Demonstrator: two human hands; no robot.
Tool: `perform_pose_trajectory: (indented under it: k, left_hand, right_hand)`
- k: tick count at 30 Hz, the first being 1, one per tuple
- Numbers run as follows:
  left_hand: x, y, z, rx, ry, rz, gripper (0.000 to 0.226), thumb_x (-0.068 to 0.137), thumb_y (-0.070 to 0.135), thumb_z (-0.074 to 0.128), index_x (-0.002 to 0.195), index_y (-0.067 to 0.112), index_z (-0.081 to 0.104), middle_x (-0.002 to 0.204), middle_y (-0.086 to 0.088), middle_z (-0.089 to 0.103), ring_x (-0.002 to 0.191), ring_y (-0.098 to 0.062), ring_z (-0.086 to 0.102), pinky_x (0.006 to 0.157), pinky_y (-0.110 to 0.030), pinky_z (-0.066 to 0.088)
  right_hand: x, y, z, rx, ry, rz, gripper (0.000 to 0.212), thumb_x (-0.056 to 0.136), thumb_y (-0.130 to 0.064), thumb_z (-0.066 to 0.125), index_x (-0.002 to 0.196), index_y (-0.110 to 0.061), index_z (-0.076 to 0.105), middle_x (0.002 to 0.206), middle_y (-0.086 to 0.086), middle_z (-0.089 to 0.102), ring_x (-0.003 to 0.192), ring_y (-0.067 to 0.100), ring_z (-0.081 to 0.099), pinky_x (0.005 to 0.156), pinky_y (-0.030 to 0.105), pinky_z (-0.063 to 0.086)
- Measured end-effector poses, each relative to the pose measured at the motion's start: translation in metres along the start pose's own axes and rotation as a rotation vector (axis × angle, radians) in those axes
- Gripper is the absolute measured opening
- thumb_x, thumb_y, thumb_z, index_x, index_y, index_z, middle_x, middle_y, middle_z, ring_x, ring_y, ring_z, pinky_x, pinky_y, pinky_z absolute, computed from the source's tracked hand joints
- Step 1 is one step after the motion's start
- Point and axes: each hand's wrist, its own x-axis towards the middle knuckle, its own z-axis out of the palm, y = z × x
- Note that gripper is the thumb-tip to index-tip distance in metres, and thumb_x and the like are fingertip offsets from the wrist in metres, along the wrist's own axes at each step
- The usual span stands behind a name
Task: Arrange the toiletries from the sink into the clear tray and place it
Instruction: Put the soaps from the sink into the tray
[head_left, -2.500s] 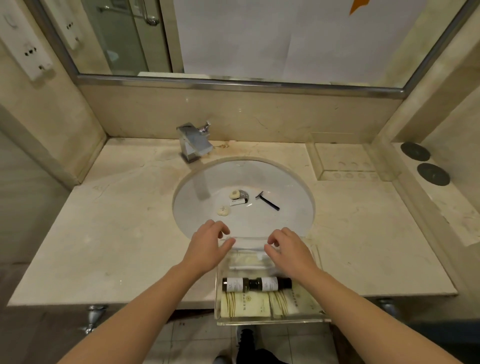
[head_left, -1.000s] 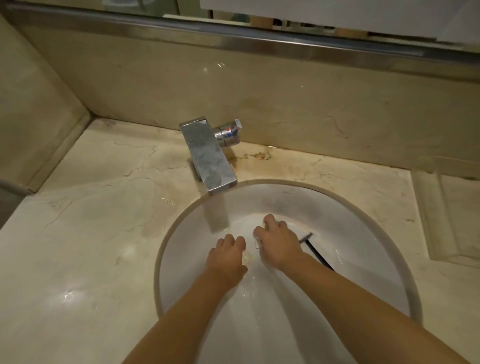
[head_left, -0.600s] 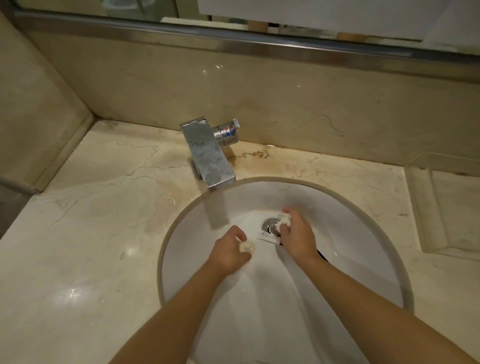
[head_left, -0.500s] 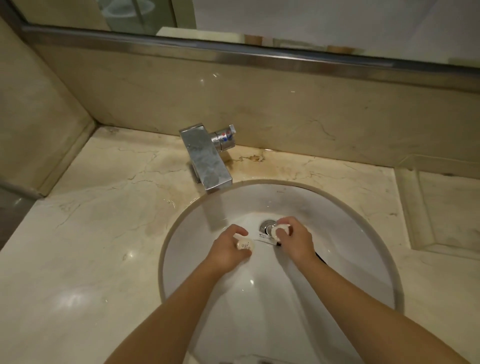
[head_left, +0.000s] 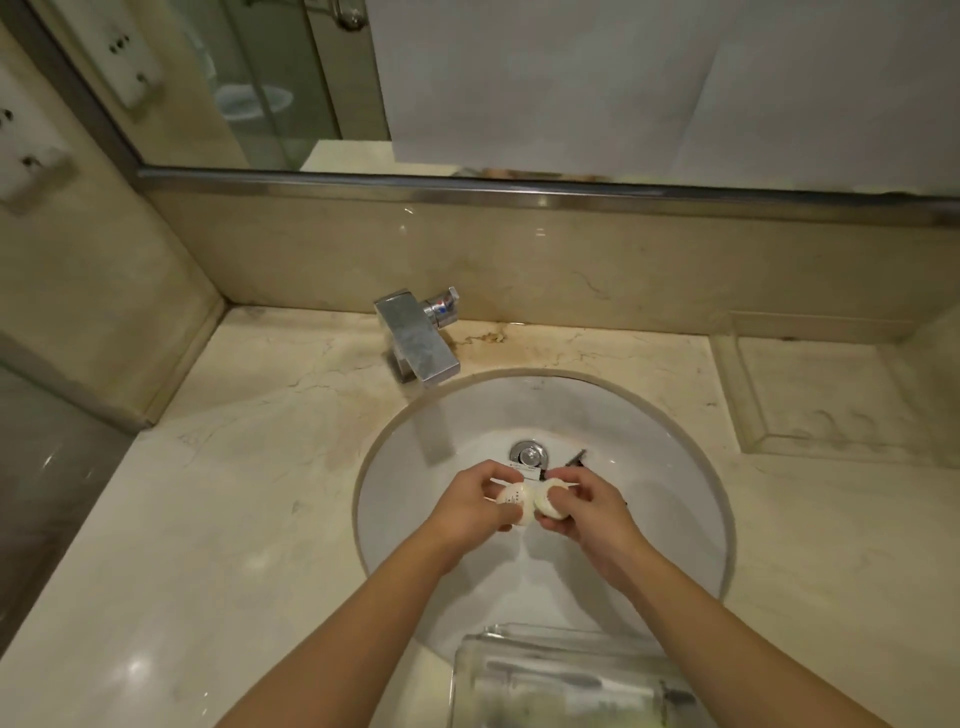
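Observation:
Both hands are raised over the white sink basin (head_left: 665, 467). My left hand (head_left: 475, 506) grips a small round cream soap (head_left: 514, 501). My right hand (head_left: 587, 506) grips a second round cream soap (head_left: 551, 505), and the two soaps touch side by side. Behind the hands, near the drain (head_left: 529, 456), lies a small white tube (head_left: 527, 472), partly hidden. A black razor (head_left: 576, 458) shows only its head beside it. The clear tray (head_left: 566, 680) sits at the counter's front edge, blurred, with toiletries inside.
A chrome square faucet (head_left: 418, 340) stands at the basin's back left. The beige marble counter (head_left: 234, 467) spreads to the left. A second clear tray (head_left: 831, 395) sits at the back right. A mirror with a metal ledge (head_left: 519, 189) runs above.
Each hand picked a round soap off the basin floor and lifted it; the hands have drawn toward me and together. The clear tray has come into view at the bottom.

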Motion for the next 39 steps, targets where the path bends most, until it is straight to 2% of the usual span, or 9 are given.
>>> perform_pose_trajectory:
  k: [4, 7, 14, 19, 24, 27, 30, 34, 39]
  left_hand:
    - [-0.034, 0.001, 0.003, 0.069, -0.03, 0.03, 0.036, 0.074, -0.007, 0.068, 0.091, 0.025, 0.061, 0.09, -0.009, 0.061, 0.075, -0.019, 0.059, 0.081, -0.037, 0.054]
    - [-0.055, 0.001, 0.002, 0.113, -0.051, 0.061, 0.037, 0.075, -0.004, 0.07, 0.098, 0.023, 0.061, 0.094, -0.007, 0.06, 0.081, -0.017, 0.059, 0.084, -0.035, 0.053]
    - [-0.108, -0.01, 0.002, 0.18, -0.078, 0.096, 0.044, 0.072, -0.006, 0.072, 0.108, 0.016, 0.061, 0.096, -0.005, 0.06, 0.079, -0.015, 0.059, 0.087, -0.035, 0.053]
    - [-0.14, -0.027, 0.006, 0.293, -0.125, 0.125, 0.049, 0.068, -0.001, 0.077, 0.111, 0.015, 0.061, 0.104, -0.004, 0.064, 0.078, -0.014, 0.062, 0.082, -0.031, 0.055]
    - [-0.169, -0.043, 0.011, 0.409, -0.179, 0.151, 0.05, 0.064, 0.005, 0.081, 0.109, 0.016, 0.063, 0.108, 0.0, 0.065, 0.09, -0.022, 0.069, 0.086, -0.039, 0.058]
    - [-0.182, -0.05, 0.016, 0.523, -0.164, 0.212, 0.049, 0.063, 0.009, 0.084, 0.106, 0.018, 0.063, 0.105, 0.002, 0.062, 0.081, -0.016, 0.065, 0.075, -0.031, 0.057]
    - [-0.19, -0.057, 0.02, 0.682, -0.143, 0.312, 0.05, 0.059, 0.02, 0.088, 0.103, 0.021, 0.064, 0.103, 0.002, 0.054, 0.076, -0.013, 0.056, 0.071, -0.025, 0.048]
    - [-0.197, -0.068, 0.024, 0.838, -0.165, 0.374, 0.055, 0.058, 0.029, 0.088, 0.106, 0.023, 0.062, 0.099, 0.004, 0.045, 0.087, -0.014, 0.052, 0.08, -0.029, 0.047]
    - [-0.204, -0.08, 0.026, 1.061, -0.17, 0.399, 0.055, 0.064, 0.037, 0.083, 0.111, 0.024, 0.057, 0.1, 0.005, 0.051, 0.095, -0.017, 0.056, 0.079, -0.034, 0.049]
  right_hand:
    - [-0.038, 0.004, 0.0, -0.092, 0.029, -0.03, 0.017, 0.085, -0.001, 0.062, 0.098, -0.011, 0.065, 0.092, 0.015, 0.064, 0.076, 0.021, 0.061, 0.064, 0.028, 0.051]
    - [-0.063, 0.004, 0.0, -0.107, 0.04, -0.06, 0.015, 0.084, -0.004, 0.062, 0.097, -0.012, 0.065, 0.089, 0.013, 0.065, 0.075, 0.022, 0.06, 0.061, 0.028, 0.048]
    - [-0.119, 0.018, 0.003, -0.112, 0.024, -0.099, 0.017, 0.088, -0.002, 0.059, 0.1, -0.013, 0.063, 0.092, 0.015, 0.062, 0.07, 0.02, 0.062, 0.059, 0.025, 0.05]
    - [-0.154, 0.04, 0.004, -0.202, 0.009, -0.11, 0.023, 0.088, -0.004, 0.059, 0.105, -0.017, 0.068, 0.103, 0.014, 0.066, 0.072, 0.018, 0.063, 0.067, 0.027, 0.055]
    - [-0.185, 0.057, 0.0, -0.264, -0.004, -0.086, 0.027, 0.086, -0.005, 0.062, 0.111, -0.016, 0.068, 0.108, 0.006, 0.067, 0.092, 0.016, 0.066, 0.066, 0.02, 0.055]
    - [-0.198, 0.068, -0.003, -0.297, -0.002, -0.092, 0.029, 0.084, -0.007, 0.066, 0.11, -0.019, 0.067, 0.109, 0.005, 0.065, 0.097, 0.018, 0.065, 0.071, 0.024, 0.057]
    - [-0.209, 0.076, -0.008, -0.312, 0.001, -0.092, 0.026, 0.081, -0.005, 0.069, 0.102, -0.019, 0.064, 0.097, 0.008, 0.063, 0.085, 0.018, 0.063, 0.069, 0.027, 0.057]
    - [-0.219, 0.086, -0.014, -0.469, 0.033, -0.093, 0.021, 0.077, -0.004, 0.073, 0.091, -0.017, 0.064, 0.086, 0.008, 0.062, 0.077, 0.016, 0.059, 0.073, 0.029, 0.05]
    - [-0.226, 0.101, -0.01, -0.657, 0.067, -0.138, 0.021, 0.073, -0.013, 0.076, 0.087, -0.021, 0.065, 0.089, 0.007, 0.067, 0.078, 0.014, 0.06, 0.069, 0.022, 0.048]
